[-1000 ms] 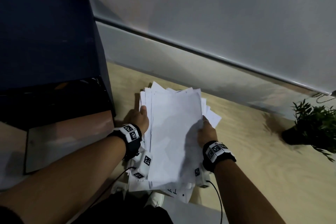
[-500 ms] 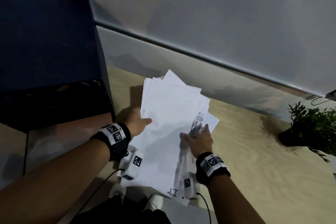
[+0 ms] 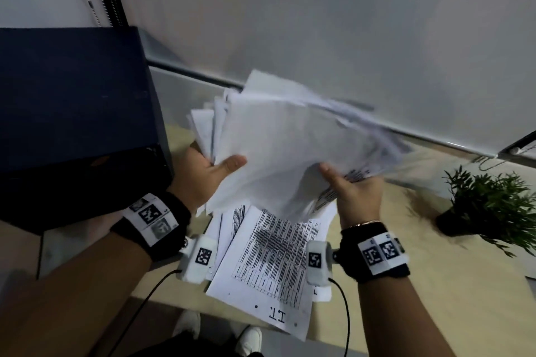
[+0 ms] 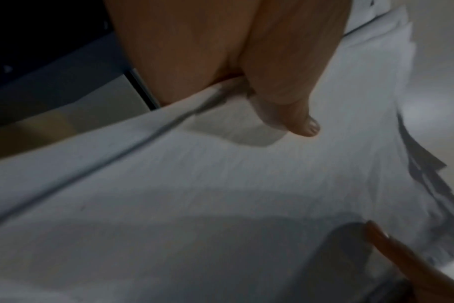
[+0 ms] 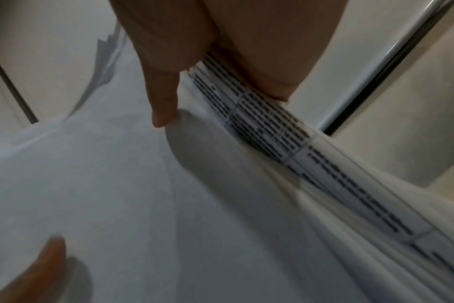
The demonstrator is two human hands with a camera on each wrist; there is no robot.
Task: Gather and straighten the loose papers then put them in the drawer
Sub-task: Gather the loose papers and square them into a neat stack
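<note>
Papers [image 3: 278, 148] btwn both hands' thumbs

Potted plant [image 3: 490, 206] on wooden desk [image 3: 435, 284], far right

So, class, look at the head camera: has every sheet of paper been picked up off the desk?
No: printed sheets lie on the desk below the bundle that both hands hold.

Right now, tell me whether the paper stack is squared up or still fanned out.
Fanned out. The paper stack held between the left hand and the right hand shows staggered edges and jutting corners, and printed sheets hang loose below it.
</note>
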